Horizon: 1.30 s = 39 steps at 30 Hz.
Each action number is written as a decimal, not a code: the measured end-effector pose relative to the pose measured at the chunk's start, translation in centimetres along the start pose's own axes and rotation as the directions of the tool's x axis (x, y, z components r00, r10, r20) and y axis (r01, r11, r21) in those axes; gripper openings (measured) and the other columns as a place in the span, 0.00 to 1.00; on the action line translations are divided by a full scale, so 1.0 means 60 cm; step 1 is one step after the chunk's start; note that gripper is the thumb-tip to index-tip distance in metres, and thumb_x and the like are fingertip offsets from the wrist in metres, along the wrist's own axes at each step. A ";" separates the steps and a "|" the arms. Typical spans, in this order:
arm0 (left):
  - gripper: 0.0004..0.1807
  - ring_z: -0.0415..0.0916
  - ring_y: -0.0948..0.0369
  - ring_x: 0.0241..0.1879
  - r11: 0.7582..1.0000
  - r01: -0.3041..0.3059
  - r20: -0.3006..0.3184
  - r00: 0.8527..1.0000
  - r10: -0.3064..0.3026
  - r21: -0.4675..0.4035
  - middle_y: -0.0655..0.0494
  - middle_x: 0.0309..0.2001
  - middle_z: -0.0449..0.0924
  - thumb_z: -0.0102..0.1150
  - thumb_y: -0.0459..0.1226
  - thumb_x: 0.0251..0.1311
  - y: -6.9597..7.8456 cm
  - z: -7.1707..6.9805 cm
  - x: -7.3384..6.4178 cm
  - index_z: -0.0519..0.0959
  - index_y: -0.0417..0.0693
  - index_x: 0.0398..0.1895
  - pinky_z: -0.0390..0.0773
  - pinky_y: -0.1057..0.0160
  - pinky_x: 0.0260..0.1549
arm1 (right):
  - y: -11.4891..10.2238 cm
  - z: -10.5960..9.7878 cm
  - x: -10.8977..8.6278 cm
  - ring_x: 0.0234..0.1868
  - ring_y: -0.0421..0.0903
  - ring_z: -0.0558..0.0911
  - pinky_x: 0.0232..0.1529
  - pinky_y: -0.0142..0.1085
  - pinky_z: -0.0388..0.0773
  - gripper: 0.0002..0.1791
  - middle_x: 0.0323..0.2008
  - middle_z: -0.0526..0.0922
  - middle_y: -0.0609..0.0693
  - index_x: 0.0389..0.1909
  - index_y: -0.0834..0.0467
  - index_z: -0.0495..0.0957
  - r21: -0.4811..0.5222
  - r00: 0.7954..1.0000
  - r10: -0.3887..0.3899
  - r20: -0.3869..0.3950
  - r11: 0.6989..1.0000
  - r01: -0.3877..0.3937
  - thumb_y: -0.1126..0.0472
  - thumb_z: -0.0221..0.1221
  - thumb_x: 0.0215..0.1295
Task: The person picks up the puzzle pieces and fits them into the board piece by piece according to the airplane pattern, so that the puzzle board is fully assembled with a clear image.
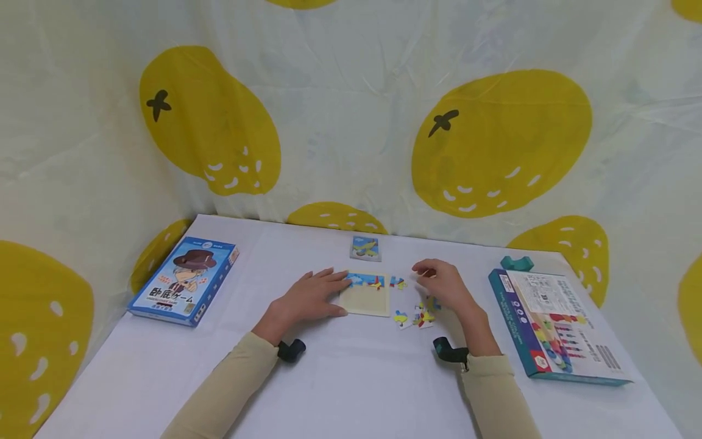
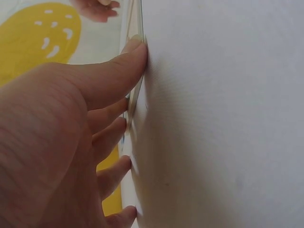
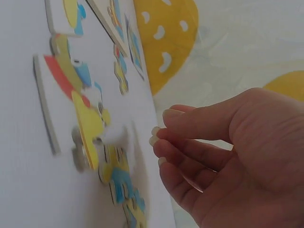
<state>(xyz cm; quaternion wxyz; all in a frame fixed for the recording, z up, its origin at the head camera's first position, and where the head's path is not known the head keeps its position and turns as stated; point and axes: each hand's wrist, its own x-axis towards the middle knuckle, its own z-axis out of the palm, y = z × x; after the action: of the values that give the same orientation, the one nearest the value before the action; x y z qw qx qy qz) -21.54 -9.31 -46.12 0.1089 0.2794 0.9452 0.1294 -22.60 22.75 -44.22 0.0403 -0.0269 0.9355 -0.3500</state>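
Note:
A shallow puzzle tray (image 1: pixel 364 302) lies on the table with joined blue and red pieces (image 1: pixel 368 280) along its top. My left hand (image 1: pixel 309 296) rests at the tray's left edge, fingers spread and nearly straight. In the left wrist view its thumb (image 2: pixel 111 78) touches the tray's near side. Over the table to the right of the tray hovers my right hand (image 1: pixel 441 286), fingers loosely bent, nothing between them. Several loose jigsaw pieces (image 3: pixel 90 133) lie beside and below it. One piece (image 1: pixel 397 282) sits close to the tray's right edge.
Behind the tray lies a small picture card (image 1: pixel 365 248) with a yellow plane. A blue game box (image 1: pixel 186 283) stands at the left. On the right are a larger toy box (image 1: pixel 559 326) and a green curved block (image 1: pixel 517 263). A patterned cloth (image 1: pixel 351 122) hangs behind the table.

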 end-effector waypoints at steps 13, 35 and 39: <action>0.41 0.49 0.53 0.79 1.000 0.006 -0.007 1.000 -0.006 0.020 0.66 0.78 0.56 0.59 0.62 0.61 0.001 -0.001 0.001 0.61 0.64 0.76 0.53 0.38 0.74 | 0.035 -0.032 -0.026 0.47 0.52 0.76 0.46 0.40 0.78 0.17 0.48 0.82 0.58 0.53 0.61 0.81 -0.058 0.996 -0.011 0.090 0.998 0.016 0.67 0.62 0.64; 0.41 0.48 0.55 0.79 1.000 0.020 -0.011 1.000 -0.020 0.012 0.68 0.78 0.55 0.59 0.62 0.61 -0.002 0.004 0.001 0.61 0.65 0.76 0.51 0.39 0.74 | 0.049 -0.030 -0.035 0.41 0.49 0.73 0.43 0.38 0.73 0.13 0.35 0.78 0.53 0.43 0.58 0.81 -0.050 0.977 0.022 0.212 0.999 -0.012 0.69 0.67 0.57; 0.41 0.48 0.55 0.80 1.000 0.019 -0.008 1.000 -0.019 0.004 0.68 0.78 0.55 0.58 0.62 0.61 -0.001 0.004 0.001 0.60 0.65 0.76 0.50 0.39 0.75 | 0.046 -0.031 -0.038 0.42 0.50 0.73 0.43 0.38 0.73 0.14 0.36 0.77 0.54 0.44 0.59 0.81 -0.051 0.973 0.056 0.226 0.998 -0.045 0.68 0.69 0.56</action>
<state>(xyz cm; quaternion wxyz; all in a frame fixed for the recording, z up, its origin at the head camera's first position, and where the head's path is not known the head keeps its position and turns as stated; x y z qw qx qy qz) -21.57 -9.27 -46.36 0.1056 0.2701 0.9485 0.1275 -20.59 26.21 -44.51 0.1551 -0.0438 0.9328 -0.3223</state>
